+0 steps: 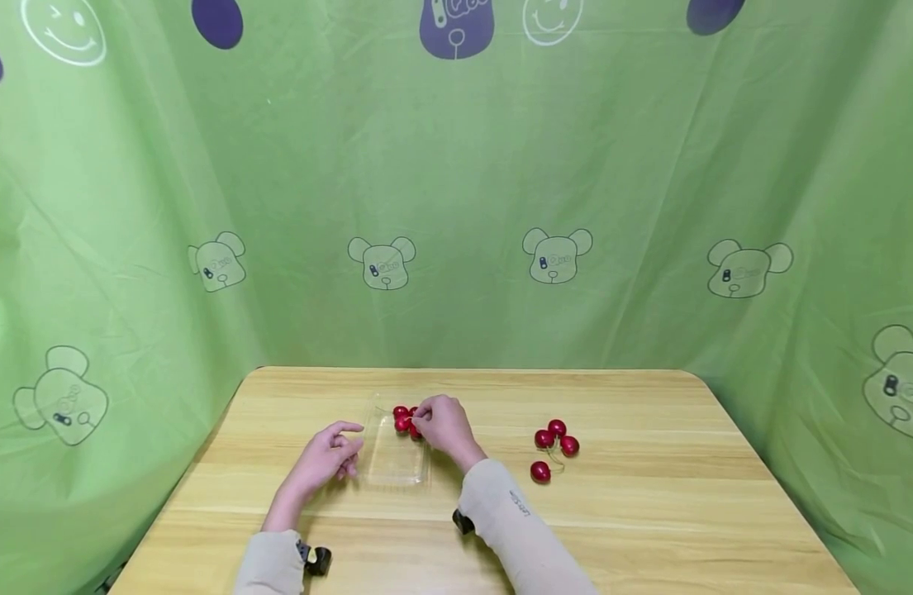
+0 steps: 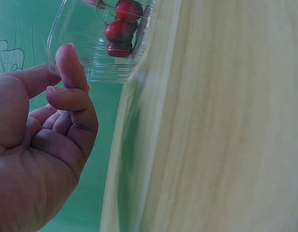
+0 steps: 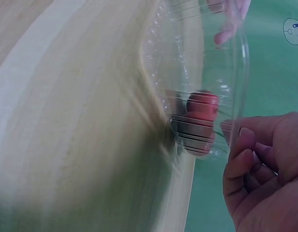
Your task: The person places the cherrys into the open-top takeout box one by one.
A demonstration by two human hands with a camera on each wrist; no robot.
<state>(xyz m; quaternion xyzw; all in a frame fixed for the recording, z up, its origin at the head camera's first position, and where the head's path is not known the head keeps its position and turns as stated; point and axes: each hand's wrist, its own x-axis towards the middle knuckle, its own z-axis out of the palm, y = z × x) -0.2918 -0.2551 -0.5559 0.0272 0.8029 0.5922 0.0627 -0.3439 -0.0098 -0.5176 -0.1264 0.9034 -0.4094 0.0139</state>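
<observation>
A clear plastic box (image 1: 397, 477) stands on the table, left of its middle. Several red cherries (image 1: 401, 423) lie together inside its far right part; their lower sides show through the wall in both wrist views. My right hand (image 1: 447, 430) is over the box's right rim, thumb and index finger pinching the cherries' thin stems. In the right wrist view, part of that hand (image 3: 264, 164) is seen through the clear wall. My left hand (image 1: 324, 459) is beside the box's left wall, its fingers loosely bent with nothing in them; whether a fingertip touches the rim I cannot tell.
To the right of the box, a second bunch of cherries (image 1: 556, 440) with joined stems lies on the wooden table (image 1: 649, 512). A green printed curtain (image 1: 456, 322) hangs behind the table and along both sides.
</observation>
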